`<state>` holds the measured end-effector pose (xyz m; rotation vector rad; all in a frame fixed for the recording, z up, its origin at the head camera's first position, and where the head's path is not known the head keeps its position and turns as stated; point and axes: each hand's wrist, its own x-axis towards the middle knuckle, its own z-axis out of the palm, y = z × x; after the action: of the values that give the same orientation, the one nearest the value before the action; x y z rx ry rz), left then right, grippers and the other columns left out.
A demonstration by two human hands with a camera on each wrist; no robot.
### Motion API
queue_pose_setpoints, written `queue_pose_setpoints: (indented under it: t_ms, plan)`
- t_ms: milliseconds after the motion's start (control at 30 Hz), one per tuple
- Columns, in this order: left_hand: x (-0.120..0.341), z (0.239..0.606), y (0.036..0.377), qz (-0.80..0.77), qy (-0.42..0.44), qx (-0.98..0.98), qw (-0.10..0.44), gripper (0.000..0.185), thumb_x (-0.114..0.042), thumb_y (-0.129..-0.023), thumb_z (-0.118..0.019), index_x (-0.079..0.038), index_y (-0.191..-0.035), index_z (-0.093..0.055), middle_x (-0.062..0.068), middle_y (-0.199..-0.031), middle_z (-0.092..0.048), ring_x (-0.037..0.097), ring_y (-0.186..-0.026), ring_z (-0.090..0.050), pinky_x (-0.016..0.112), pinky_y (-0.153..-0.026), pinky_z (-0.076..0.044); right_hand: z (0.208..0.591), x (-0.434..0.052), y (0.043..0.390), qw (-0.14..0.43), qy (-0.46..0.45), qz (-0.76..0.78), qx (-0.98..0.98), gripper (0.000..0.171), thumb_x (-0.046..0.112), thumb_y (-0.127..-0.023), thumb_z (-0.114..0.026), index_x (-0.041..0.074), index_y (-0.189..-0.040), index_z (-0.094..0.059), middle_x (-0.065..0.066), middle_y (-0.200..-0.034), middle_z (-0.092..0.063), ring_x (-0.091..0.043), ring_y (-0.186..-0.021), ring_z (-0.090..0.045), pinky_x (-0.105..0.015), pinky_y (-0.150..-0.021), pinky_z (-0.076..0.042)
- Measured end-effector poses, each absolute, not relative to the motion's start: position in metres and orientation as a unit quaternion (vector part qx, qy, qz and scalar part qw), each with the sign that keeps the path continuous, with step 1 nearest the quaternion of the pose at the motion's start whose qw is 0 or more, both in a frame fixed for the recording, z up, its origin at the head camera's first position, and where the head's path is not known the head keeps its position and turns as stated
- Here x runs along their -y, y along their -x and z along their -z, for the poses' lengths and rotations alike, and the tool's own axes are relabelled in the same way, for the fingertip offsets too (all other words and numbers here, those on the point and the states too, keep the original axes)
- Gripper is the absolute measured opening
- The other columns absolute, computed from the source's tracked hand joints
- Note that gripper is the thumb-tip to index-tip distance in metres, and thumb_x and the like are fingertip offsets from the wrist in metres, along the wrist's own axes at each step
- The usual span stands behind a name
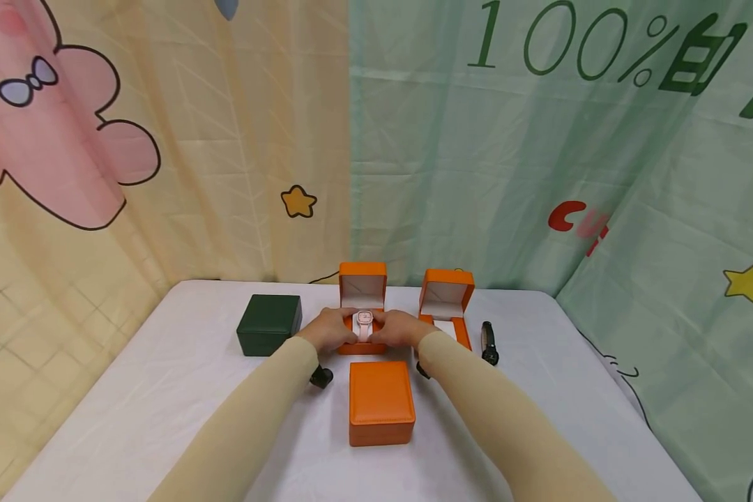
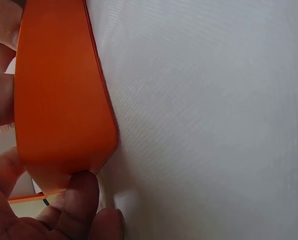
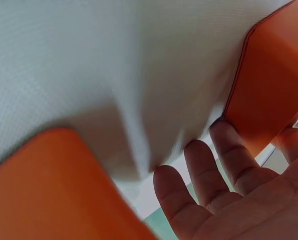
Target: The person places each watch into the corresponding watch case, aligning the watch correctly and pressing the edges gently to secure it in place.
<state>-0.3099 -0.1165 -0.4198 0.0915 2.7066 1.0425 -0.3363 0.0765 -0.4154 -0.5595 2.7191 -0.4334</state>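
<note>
An orange watch box stands near the back of the table with its lid up. Inside it, a pale pink watch lies face up on a white cushion. My left hand holds the left side of the box; in the left wrist view its fingers curl at the box's corner. On the other side is my right hand, its thumb over the front rim beside the watch. The right wrist view shows its other fingers spread and nearly straight along the box's side, one fingertip right at it.
A second open orange box stands behind my right forearm, with a black watch lying to its right. A closed orange box sits between my forearms. At the left is a closed dark green box. Printed curtains hang behind the table.
</note>
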Motion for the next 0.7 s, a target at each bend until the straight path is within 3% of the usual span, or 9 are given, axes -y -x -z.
queue_pose_setpoints:
  t_ms: [200, 367, 467, 567, 700]
  plan:
    - [0.1168, 0.4175, 0.3120, -0.352, -0.037, -0.926, 0.132, 0.068, -0.021, -0.088, -0.080, -0.024, -0.153, -0.057, 0.019, -0.146, -0.058, 0.030, -0.111, -0.056, 0.040, -0.097, -0.053, 0.4125, -0.0799, 0.3357, 0.164, 0.222, 0.132, -0.952, 0.075, 0.044, -0.102, -0.064, 0.020, -0.166, -0.034, -0.016, -0.146, -0.064, -0.027, -0.126, -0.061, -0.042, -0.121, -0.043]
    - [0.1189, 0.4158, 0.3122, -0.330, -0.042, -0.932, 0.144, 0.070, -0.027, -0.091, -0.081, -0.027, -0.156, -0.054, 0.018, -0.150, -0.056, 0.030, -0.113, -0.055, 0.037, -0.090, -0.054, 0.4092, -0.0813, 0.3339, 0.147, 0.259, 0.106, -0.949, 0.072, 0.045, -0.104, -0.062, 0.016, -0.165, -0.036, -0.017, -0.141, -0.067, -0.028, -0.124, -0.066, -0.043, -0.119, -0.045]
    - [0.1208, 0.4152, 0.3105, -0.317, -0.053, -0.936, 0.143, 0.075, -0.030, -0.092, -0.081, -0.026, -0.159, -0.048, 0.019, -0.156, -0.052, 0.032, -0.120, -0.055, 0.043, -0.100, -0.054, 0.4090, -0.0817, 0.3337, 0.142, 0.262, 0.118, -0.947, 0.072, 0.044, -0.104, -0.064, 0.017, -0.165, -0.036, -0.016, -0.145, -0.065, -0.029, -0.128, -0.065, -0.044, -0.120, -0.044]
    - [0.1229, 0.4143, 0.3081, -0.310, -0.066, -0.940, 0.127, 0.080, -0.033, -0.092, -0.082, -0.023, -0.162, -0.044, 0.017, -0.160, -0.050, 0.034, -0.134, -0.053, 0.053, -0.117, -0.045, 0.4094, -0.0819, 0.3347, 0.140, 0.256, 0.130, -0.948, 0.073, 0.043, -0.103, -0.067, 0.018, -0.164, -0.038, -0.015, -0.148, -0.063, -0.029, -0.129, -0.064, -0.045, -0.121, -0.044]
    - [0.1252, 0.4136, 0.3053, -0.308, -0.080, -0.943, 0.099, 0.073, -0.031, -0.092, -0.082, -0.021, -0.157, -0.051, 0.013, -0.156, -0.056, 0.034, -0.140, -0.053, 0.056, -0.124, -0.037, 0.4095, -0.0817, 0.3347, 0.139, 0.250, 0.126, -0.950, 0.071, 0.043, -0.103, -0.067, 0.018, -0.163, -0.040, -0.013, -0.145, -0.065, -0.027, -0.126, -0.065, -0.044, -0.120, -0.045]
